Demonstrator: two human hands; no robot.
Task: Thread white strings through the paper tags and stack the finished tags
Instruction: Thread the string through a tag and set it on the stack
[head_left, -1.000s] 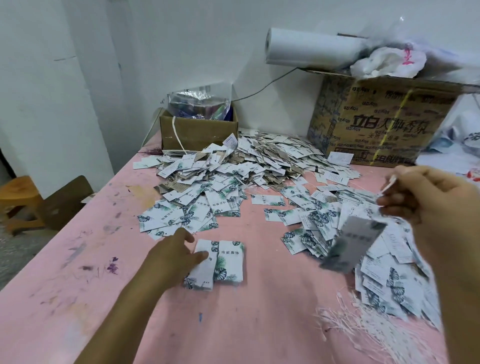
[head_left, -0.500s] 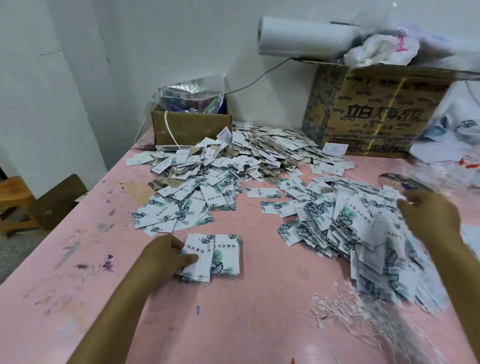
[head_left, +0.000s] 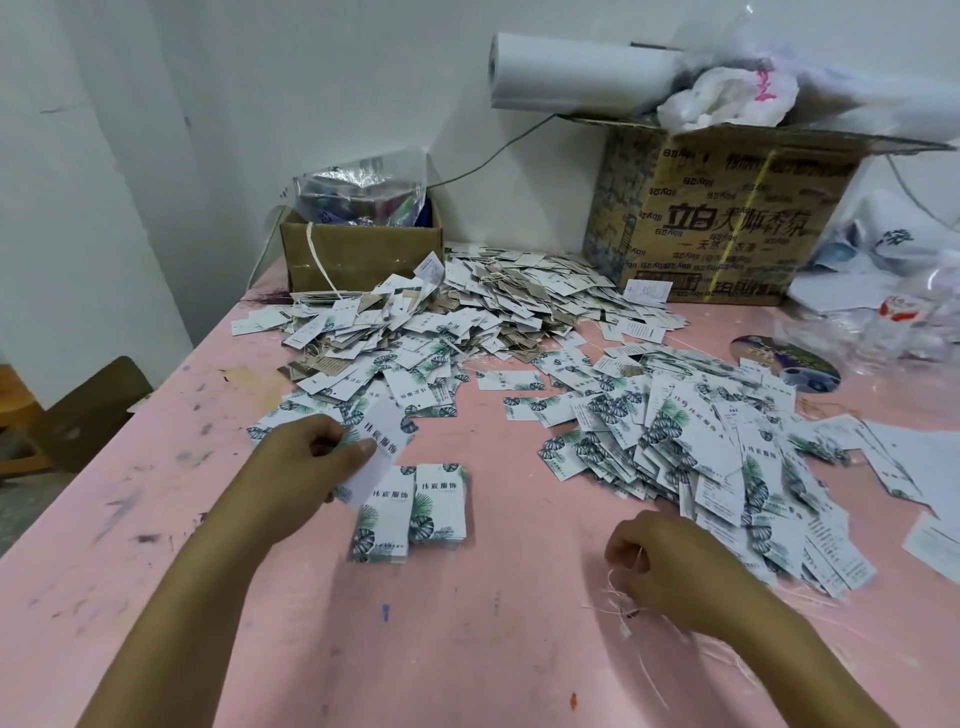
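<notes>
My left hand (head_left: 311, 457) pinches a white paper tag (head_left: 382, 452) with green leaf print and lifts it just above two neat stacks of tags (head_left: 410, 512) on the pink table (head_left: 467, 649). My right hand (head_left: 670, 564) is low near the table's front right, its fingers curled round a white string (head_left: 615, 584) from the loose bundle of strings (head_left: 639, 623) lying beneath it. A big heap of loose leaf-print tags (head_left: 701, 457) spreads to the right of the stacks. Another heap of tags with strings (head_left: 467, 322) lies farther back.
A small cardboard box (head_left: 358, 254) with a plastic bag stands at the back left. A large printed carton (head_left: 717, 218) with a paper roll (head_left: 576, 73) on top stands at the back right. Plastic bags and paper sheets (head_left: 914, 457) lie at the right edge. A wooden stool (head_left: 78, 410) sits left of the table.
My left hand has lifted one tag off the left stack. My right hand came down from the right heap to the string bundle and took hold of a string.
</notes>
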